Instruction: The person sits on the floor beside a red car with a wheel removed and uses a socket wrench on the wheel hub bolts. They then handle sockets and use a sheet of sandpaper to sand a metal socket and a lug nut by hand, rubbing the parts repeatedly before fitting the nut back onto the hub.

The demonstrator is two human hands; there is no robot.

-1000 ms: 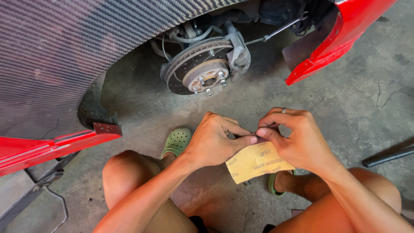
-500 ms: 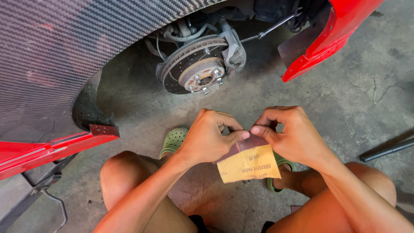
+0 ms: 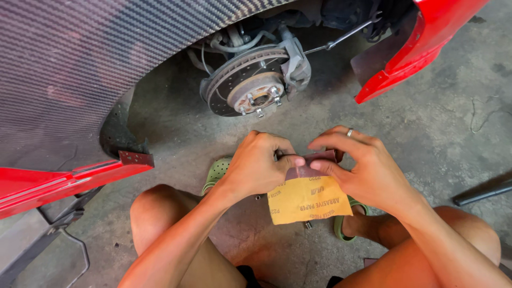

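Since half a second ago, the sheet of sandpaper (image 3: 308,198) has been folded further over, its dark gritty face turned up at the top edge between the fingertips. It is pinched by the left hand (image 3: 256,166), thumb against forefinger, and by the right hand (image 3: 362,168) just beside it. Judged light, thin and bendable, rough on one face, it is best taken along the fold. No containers are seen; a brake disc (image 3: 246,80) sits beyond the fingers.
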